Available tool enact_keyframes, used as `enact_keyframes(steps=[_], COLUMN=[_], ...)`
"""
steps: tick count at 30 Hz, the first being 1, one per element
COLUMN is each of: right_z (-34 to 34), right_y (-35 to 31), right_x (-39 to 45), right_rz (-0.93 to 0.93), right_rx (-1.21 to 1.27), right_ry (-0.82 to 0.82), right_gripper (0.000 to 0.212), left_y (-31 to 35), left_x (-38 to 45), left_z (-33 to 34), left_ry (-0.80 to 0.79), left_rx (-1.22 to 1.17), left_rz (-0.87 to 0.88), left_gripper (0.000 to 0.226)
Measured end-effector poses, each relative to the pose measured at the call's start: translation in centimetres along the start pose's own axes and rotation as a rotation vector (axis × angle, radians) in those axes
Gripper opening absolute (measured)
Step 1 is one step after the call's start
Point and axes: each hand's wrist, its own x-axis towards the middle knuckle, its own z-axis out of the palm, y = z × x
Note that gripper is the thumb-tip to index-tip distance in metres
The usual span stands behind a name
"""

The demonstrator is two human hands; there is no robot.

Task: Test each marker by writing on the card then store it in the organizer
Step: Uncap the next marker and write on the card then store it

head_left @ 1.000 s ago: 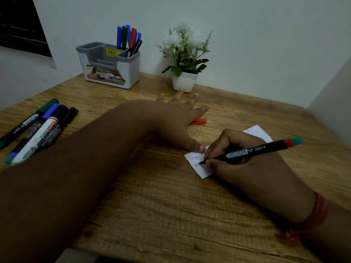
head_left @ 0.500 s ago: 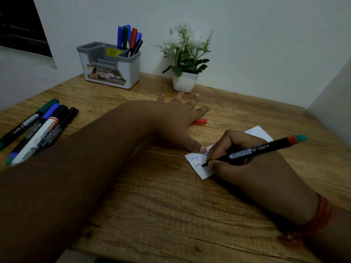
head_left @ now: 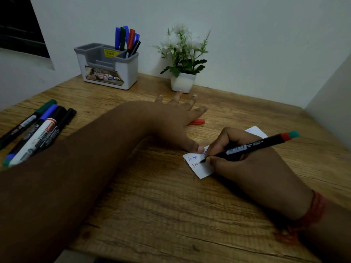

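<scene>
Near edge of the desk: wooden desk (head_left: pixel 152 215), grained top; both forearms reach in over it.
Right hand: right hand (head_left: pixel 247 164) with fingers curled in a writing pinch round the marker (head_left: pixel 252 147); black barrel, red band and teal end pointing up and right, tip down on the card (head_left: pixel 199 168).
Card: small white slip, right of centre; blue and red words at its left end, the rest hidden under the right hand.
Left hand: left hand (head_left: pixel 171 120) flat, fingers straight and spread, gripping nothing; thumb tip presses the card's upper left edge.
Red cap: red cap (head_left: pixel 197 122) lying loose just beyond the left hand.
Left edge: untested markers (head_left: pixel 34 131), a bundle lying side by side.
Far edge: organizer (head_left: pixel 108 67), grey-white, stored markers (head_left: pixel 127 39) upright in its right compartment; potted plant (head_left: pixel 182 59) right of it.
Risk: card is light; if the thumb lifts, the stroke may drag it. Cap could roll away.
Room: plain pale walls, dim light, dark window upper left.
</scene>
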Motion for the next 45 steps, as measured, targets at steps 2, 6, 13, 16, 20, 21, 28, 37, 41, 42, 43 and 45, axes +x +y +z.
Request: enact_keyframes(steps=[2,6,13,16,20,21,28,37,41,42,43,45], right_z=[0.0,-0.3,-2.1,-3.4,-5.6,-5.8,-6.5,-6.3,-6.4,-6.4,-6.4,-6.4], right_y=[0.1,0.4,0.9,1.0,2.2,2.8,4.5,4.1,4.1,4.1,4.1,4.0], right_x=[0.1,0.4,1.9,3.3,5.2,5.4,5.1,5.2,4.9,4.9,4.8,4.8], right_rz=[0.003,-0.004,-0.099,-0.144,-0.189,-0.193,-0.168,-0.159,-0.210,-0.218,-0.228,-0.253], right_rx=[-0.001,0.101,0.270,0.275,0.185,0.175,0.173,0.308,0.374,0.385,0.390,0.393], right_ry=[0.001,0.128,0.368,0.366,0.305,0.298,0.306,0.246,0.207,0.205,0.206,0.206], right_gripper=[0.013,0.008,0.009,0.012,0.011,0.010,0.011,0.012,0.011,0.012,0.012,0.012], left_y=[0.0,-0.1,-0.3,-0.4,-0.5,-0.5,0.0,1.5,1.8,1.9,2.0,2.2], left_x=[0.0,0.1,0.0,-0.2,-0.3,-0.3,0.9,1.5,0.7,0.5,0.3,0.1], left_z=[0.0,-0.1,0.0,-0.1,-0.1,0.1,0.4,1.1,0.8,0.6,0.5,0.5], left_ry=[-0.007,-0.006,0.028,0.035,0.052,0.062,0.250,0.477,0.569,0.588,0.598,0.602], left_rx=[-0.002,0.013,0.009,-0.021,-0.056,-0.077,-0.075,-0.264,-0.515,-0.562,-0.594,-0.602], left_rz=[-0.001,0.007,0.033,0.046,0.039,0.033,-0.059,-0.008,0.022,0.051,0.076,0.094], left_gripper=[0.113,0.113,0.115,0.112,0.106,0.103,0.073,0.011,0.013,0.014,0.015,0.018])
